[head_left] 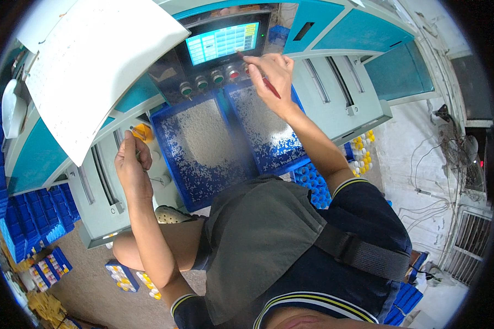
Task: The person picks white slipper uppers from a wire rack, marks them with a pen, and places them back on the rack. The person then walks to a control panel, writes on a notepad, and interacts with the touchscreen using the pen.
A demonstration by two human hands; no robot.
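My right hand (271, 77) is closed around a dark red pen (270, 88). The pen's tip reaches the lower right part of a lit touchscreen (214, 46), but whether it touches the glass I cannot tell. To the left, my left hand (133, 167) is raised beside a blue tray, its fingers curled in with the thumb up. Whatever it may hold is too small to make out. Two blue trays (170, 170) (277, 156) lie side by side below the screen, strewn with many small white pieces.
Round push buttons (218, 78) line the panel under the screen. A large white sheet (93, 66) hangs at upper left. Pale machine surfaces with slotted rails (343, 88) flank the trays. Blue bins (33, 219) stand at left; blue and yellow-white caps (362, 153) sit at right.
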